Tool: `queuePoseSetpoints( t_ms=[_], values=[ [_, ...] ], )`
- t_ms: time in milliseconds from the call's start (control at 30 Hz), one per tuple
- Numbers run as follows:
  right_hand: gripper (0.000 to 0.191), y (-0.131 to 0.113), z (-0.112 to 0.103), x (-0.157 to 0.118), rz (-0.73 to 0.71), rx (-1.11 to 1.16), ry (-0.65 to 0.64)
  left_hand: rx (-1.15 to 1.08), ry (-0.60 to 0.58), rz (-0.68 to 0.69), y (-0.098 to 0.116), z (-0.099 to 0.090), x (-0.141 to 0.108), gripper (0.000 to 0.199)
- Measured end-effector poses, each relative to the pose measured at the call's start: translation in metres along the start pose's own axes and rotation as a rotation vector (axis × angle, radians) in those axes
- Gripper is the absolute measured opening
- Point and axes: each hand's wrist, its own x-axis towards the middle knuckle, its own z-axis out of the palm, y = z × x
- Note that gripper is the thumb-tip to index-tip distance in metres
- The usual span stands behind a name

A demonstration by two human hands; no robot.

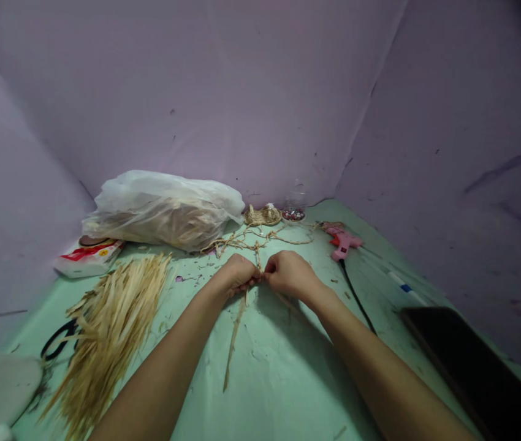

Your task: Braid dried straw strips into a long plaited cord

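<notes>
My left hand [241,274] and my right hand [288,273] meet over the middle of the green table [260,373], fingertips almost touching. Both pinch a thin twisted fibre cord [257,254], which runs away from me into a loose tangle of cord [237,242]. A flat strand [234,346] hangs from beneath my left hand toward the near side. Another strand end passes under my right hand. The exact grip point is small and partly hidden by the fingers.
Dry fibre strips [113,337] lie left, over black scissors [58,340]. Behind stand a plastic bag [163,211], a woven piece [263,215] and a clear cup of beads [294,211]. A pink glue gun [343,241] with cable and a dark device [472,367] lie right.
</notes>
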Motion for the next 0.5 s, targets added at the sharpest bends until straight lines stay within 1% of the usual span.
queuePoseSetpoints(
  t_ms=[100,233,333,433,500],
  values=[
    [0.017,-0.006,-0.004,-0.004,-0.008,-0.011,-0.015,-0.022,0.004,-0.022,0.0,0.0,0.0,0.016],
    [0.016,-0.008,-0.003,-0.006,-0.053,-0.012,-0.025,-0.068,-0.012,-0.071,-0.002,-0.001,0.003,0.016],
    [0.016,-0.009,0.001,-0.007,-0.064,-0.038,-0.018,-0.102,-0.043,-0.066,-0.005,-0.002,0.007,0.016],
    [0.018,-0.013,0.004,-0.008,-0.095,-0.088,0.001,-0.092,-0.032,-0.038,-0.007,-0.001,0.008,0.014],
    [0.017,-0.016,0.003,-0.01,-0.126,-0.103,-0.006,-0.061,-0.033,-0.014,-0.007,-0.002,0.008,0.011]
  ],
)
